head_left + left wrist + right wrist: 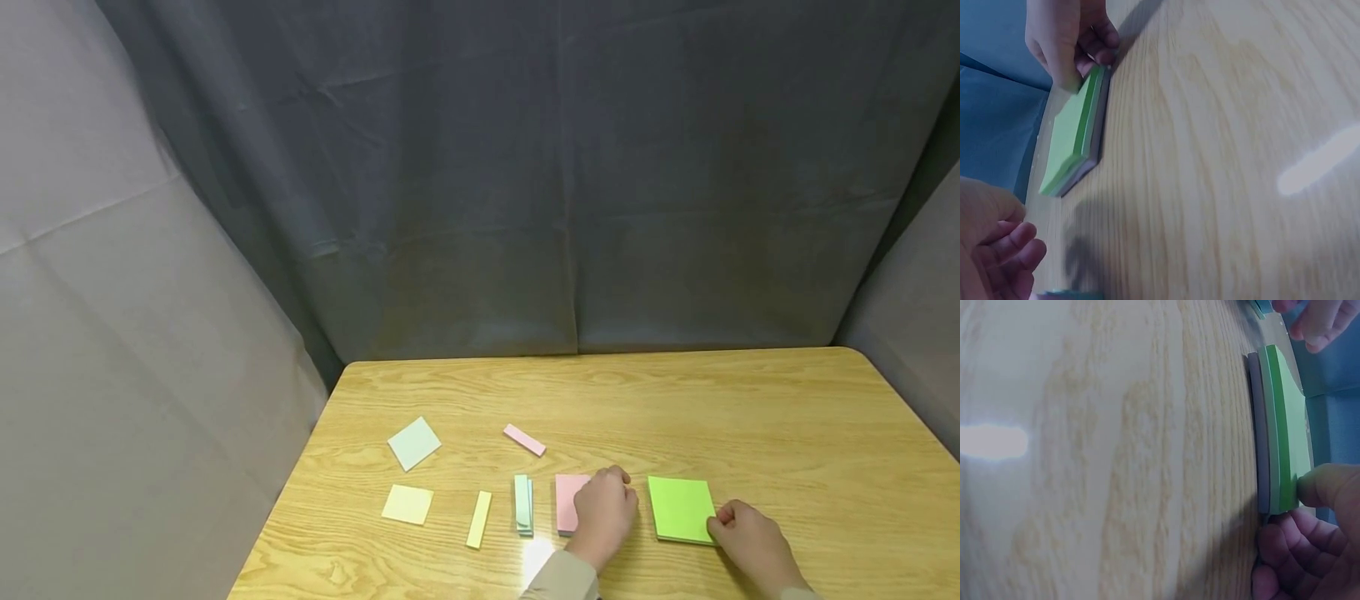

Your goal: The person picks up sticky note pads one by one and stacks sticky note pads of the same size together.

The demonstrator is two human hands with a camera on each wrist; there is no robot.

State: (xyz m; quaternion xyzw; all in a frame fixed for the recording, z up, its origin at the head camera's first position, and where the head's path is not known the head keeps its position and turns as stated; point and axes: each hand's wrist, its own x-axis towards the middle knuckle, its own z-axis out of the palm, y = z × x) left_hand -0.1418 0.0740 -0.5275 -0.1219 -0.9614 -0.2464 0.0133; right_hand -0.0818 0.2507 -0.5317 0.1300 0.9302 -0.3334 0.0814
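Observation:
A square stack of sticky notes [681,507] lies on the table, bright green on top, with mint and greyish-purple layers under it in the right wrist view. At its near right corner my right hand [752,540] pinches the stack, thumb [1327,485] on the green face and fingers curled at the side. My left hand [606,510], fingers loosely bent and holding nothing, is just left of the stack. It partly hides a pink sticky note pad [567,502] in the head view.
Further left on the wooden table [337,533] lie narrow mint strips [522,504], a yellow strip [478,519], a pink strip [524,439], a yellow note pad [408,504] and a pale green note pad [415,443]. A dark curtain [465,208] stands behind the table.

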